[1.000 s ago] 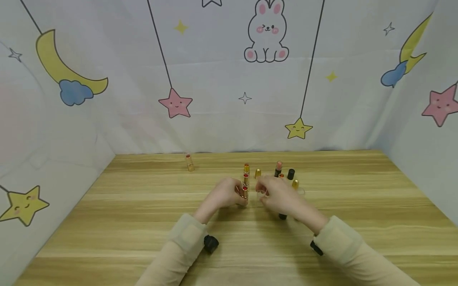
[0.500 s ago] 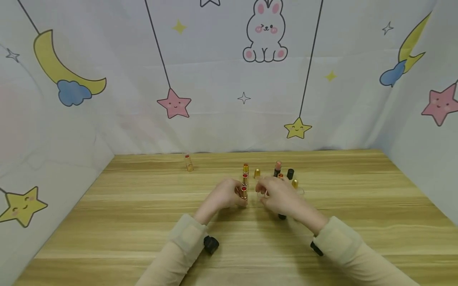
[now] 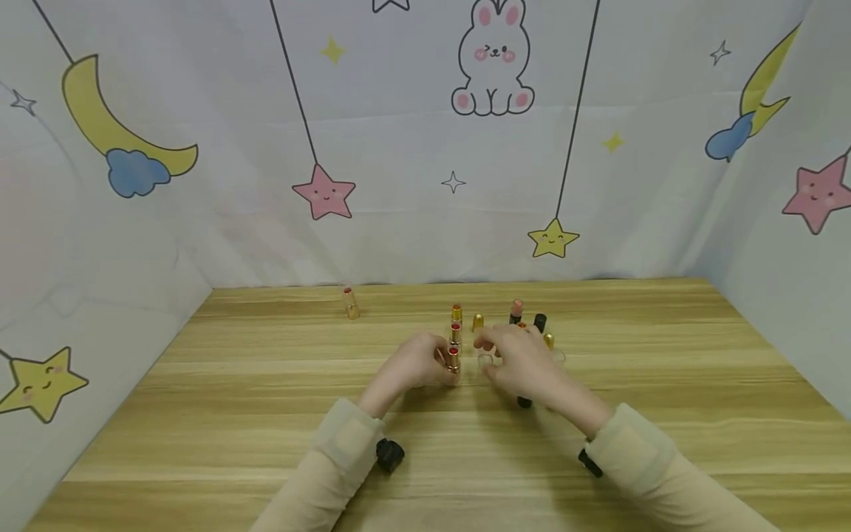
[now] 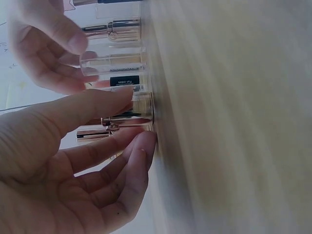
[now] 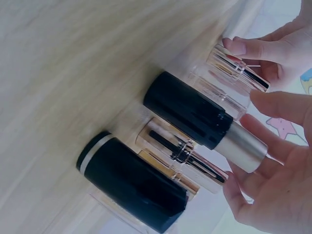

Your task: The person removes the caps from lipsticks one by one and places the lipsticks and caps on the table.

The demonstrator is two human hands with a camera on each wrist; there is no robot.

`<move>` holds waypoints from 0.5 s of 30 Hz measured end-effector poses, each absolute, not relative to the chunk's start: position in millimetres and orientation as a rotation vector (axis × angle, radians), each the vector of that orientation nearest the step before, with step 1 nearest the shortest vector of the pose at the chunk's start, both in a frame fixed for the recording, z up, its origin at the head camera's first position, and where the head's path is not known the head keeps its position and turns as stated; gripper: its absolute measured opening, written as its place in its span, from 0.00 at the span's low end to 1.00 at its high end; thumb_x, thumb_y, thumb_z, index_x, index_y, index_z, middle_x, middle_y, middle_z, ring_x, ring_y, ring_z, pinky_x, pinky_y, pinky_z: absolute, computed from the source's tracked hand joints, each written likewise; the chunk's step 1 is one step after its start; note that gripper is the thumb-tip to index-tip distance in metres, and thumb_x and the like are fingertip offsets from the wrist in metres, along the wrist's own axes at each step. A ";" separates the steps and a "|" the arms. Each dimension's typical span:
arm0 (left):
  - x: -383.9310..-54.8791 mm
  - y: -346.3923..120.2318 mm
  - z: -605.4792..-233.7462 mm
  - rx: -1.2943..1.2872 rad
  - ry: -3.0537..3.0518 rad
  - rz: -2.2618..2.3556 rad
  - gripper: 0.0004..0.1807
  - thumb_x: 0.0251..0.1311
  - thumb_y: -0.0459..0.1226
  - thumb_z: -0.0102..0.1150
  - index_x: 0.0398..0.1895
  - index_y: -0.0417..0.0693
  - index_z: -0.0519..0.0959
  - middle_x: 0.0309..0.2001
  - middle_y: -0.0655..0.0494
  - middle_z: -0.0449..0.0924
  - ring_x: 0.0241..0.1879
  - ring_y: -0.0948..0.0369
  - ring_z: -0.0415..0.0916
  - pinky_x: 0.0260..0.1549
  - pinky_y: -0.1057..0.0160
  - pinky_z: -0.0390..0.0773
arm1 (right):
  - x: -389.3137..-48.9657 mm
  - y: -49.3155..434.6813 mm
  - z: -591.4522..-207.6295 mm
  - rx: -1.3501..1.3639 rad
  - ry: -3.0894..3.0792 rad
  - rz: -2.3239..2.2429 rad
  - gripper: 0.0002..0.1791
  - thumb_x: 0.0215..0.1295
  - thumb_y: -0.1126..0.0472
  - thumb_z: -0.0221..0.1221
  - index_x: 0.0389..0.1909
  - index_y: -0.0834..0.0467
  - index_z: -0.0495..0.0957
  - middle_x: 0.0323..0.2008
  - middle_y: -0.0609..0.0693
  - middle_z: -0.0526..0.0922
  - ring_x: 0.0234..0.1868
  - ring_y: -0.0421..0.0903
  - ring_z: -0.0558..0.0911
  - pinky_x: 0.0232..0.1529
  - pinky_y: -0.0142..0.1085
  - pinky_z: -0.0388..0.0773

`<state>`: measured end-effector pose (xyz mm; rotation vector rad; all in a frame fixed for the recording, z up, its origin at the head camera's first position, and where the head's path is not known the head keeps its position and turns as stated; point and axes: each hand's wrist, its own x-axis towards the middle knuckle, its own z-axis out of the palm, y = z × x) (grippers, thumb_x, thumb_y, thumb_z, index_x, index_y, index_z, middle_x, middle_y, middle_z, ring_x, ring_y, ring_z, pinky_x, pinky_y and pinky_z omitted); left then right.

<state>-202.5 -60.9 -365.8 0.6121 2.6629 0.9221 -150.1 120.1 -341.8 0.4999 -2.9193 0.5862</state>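
In the head view my left hand (image 3: 422, 360) pinches a rose-gold lipstick (image 3: 453, 360) by its base between thumb and fingers. The lipstick stands upright on the table, its red tip bare. To its right, my right hand (image 3: 521, 358) holds nothing, thumb and fingers parted beside a clear cap (image 3: 485, 360). That clear cap (image 4: 113, 64) stands upright in the left wrist view, the right fingertips close over its top. Two more lipsticks, a rose-gold one (image 3: 455, 335) and a yellow-gold one (image 3: 456, 313), line up behind the held one. The right hand partly hides items beneath it.
Another lipstick (image 3: 351, 304) stands alone at the back left. Around the right hand are a pink lipstick (image 3: 517, 310), a black cap (image 3: 540, 323) and gold caps (image 3: 478, 322). In the right wrist view a black-and-silver tube (image 5: 187, 109) and a large black tube (image 5: 131, 180) stand near.
My right fingers have spread and lifted off the clear cap, which now stands on the table beside the lipstick. The left hand stays on its lipstick.
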 end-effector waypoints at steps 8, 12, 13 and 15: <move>-201.3 -68.7 -360.9 0.564 2.666 0.929 0.13 0.43 0.36 0.74 0.32 0.44 0.82 0.32 0.54 0.82 0.30 0.61 0.75 0.29 0.66 0.73 | -145.8 114.4 -332.9 0.486 -2.706 0.698 0.14 0.59 0.62 0.64 0.47 0.56 0.81 0.45 0.50 0.85 0.43 0.48 0.82 0.44 0.45 0.77; -200.8 -72.4 -360.7 0.590 2.670 0.936 0.14 0.43 0.36 0.73 0.35 0.41 0.83 0.33 0.52 0.83 0.31 0.61 0.76 0.30 0.65 0.74 | -140.7 105.8 -326.9 0.499 -2.603 0.905 0.15 0.62 0.62 0.62 0.49 0.58 0.80 0.46 0.50 0.84 0.47 0.47 0.82 0.47 0.43 0.79; -200.6 -73.6 -360.8 0.596 2.671 0.940 0.14 0.44 0.36 0.72 0.35 0.41 0.83 0.34 0.52 0.84 0.31 0.61 0.76 0.31 0.65 0.75 | -139.7 102.4 -325.3 0.514 -2.573 0.965 0.15 0.62 0.63 0.62 0.50 0.58 0.79 0.46 0.50 0.84 0.47 0.47 0.82 0.48 0.43 0.79; -200.6 -76.3 -361.2 0.613 2.682 0.937 0.14 0.44 0.36 0.72 0.36 0.40 0.83 0.34 0.52 0.84 0.31 0.61 0.77 0.32 0.65 0.75 | -138.0 93.6 -321.9 0.546 -2.518 1.089 0.15 0.62 0.64 0.61 0.50 0.59 0.79 0.45 0.51 0.84 0.47 0.46 0.82 0.49 0.41 0.79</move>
